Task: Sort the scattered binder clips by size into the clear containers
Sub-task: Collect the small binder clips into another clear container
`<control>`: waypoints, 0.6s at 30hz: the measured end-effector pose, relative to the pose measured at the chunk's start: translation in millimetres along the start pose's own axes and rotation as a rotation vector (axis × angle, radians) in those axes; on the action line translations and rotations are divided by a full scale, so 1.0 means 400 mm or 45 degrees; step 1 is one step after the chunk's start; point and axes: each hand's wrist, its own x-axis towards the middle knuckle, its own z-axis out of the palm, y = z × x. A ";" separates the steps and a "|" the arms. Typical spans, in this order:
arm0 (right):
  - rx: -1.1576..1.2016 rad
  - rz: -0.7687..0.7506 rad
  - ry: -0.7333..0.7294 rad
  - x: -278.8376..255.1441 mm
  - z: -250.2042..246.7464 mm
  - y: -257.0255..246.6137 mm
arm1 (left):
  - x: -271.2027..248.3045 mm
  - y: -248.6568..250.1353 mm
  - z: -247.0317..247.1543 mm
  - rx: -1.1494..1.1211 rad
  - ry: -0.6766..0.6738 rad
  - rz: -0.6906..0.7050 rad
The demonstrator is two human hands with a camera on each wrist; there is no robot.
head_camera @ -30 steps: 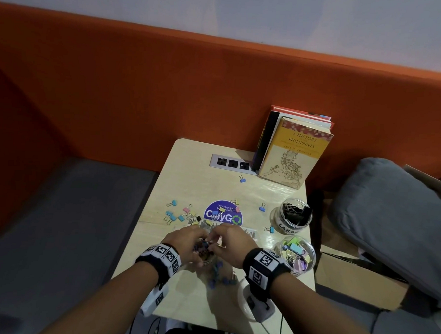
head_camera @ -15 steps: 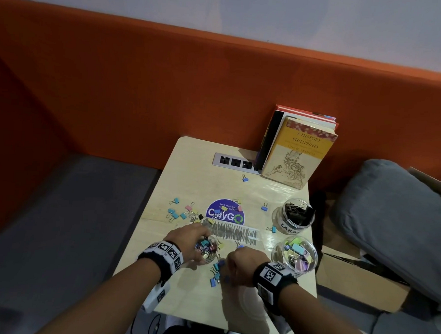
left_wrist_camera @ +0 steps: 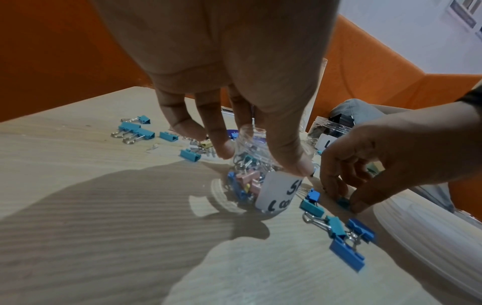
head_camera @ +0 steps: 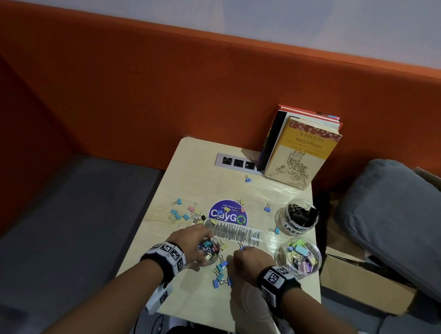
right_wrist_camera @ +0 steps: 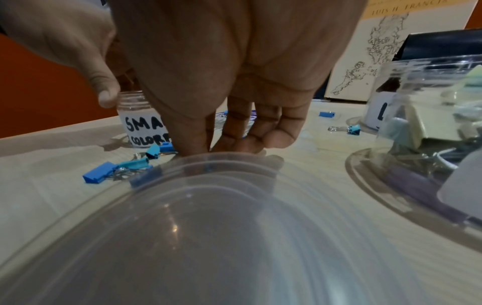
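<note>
My left hand (head_camera: 197, 239) grips the small clear jar (head_camera: 210, 252) from above by its rim. The jar's label (left_wrist_camera: 276, 192) reads "SMALL COLORED", and it holds several small coloured clips. Just right of the jar, my right hand (head_camera: 243, 252) reaches down to the table, where thumb and fingers pinch a small teal clip (left_wrist_camera: 343, 203). Several blue clips (head_camera: 220, 274) lie beside it. More small clips (head_camera: 183, 213) are scattered left of the round sticker (head_camera: 227, 215). At the right, one jar of pastel medium clips (head_camera: 297, 255) stands nearer than a jar of black large clips (head_camera: 298, 217).
A clear plastic lid (right_wrist_camera: 234, 227) lies under my right wrist at the table's front edge. Books (head_camera: 302, 150) lean at the back right beside a socket strip (head_camera: 237, 162). A grey cushion (head_camera: 395, 214) and cardboard box (head_camera: 361, 281) sit off the table's right side.
One second ago both hands were at the small jar. The right hand has since dropped to the table right of it and closed on a clip. The left hand stays on the jar.
</note>
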 end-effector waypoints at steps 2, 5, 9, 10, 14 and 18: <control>0.017 -0.002 -0.026 0.001 -0.001 -0.001 | 0.001 0.000 0.001 0.002 -0.003 -0.003; 0.046 -0.011 -0.046 0.002 0.003 -0.001 | 0.002 -0.002 0.001 0.009 -0.006 0.006; 0.010 -0.027 -0.025 -0.001 -0.007 0.001 | 0.003 -0.004 0.003 0.005 -0.002 0.003; 0.003 -0.033 -0.023 0.000 -0.012 0.003 | 0.004 -0.003 0.004 0.000 0.000 -0.002; 0.070 -0.047 -0.006 0.003 -0.042 0.002 | 0.005 -0.003 0.006 0.008 -0.004 0.005; 0.285 -0.150 0.186 0.019 -0.083 -0.021 | 0.004 -0.004 0.010 -0.007 0.003 -0.009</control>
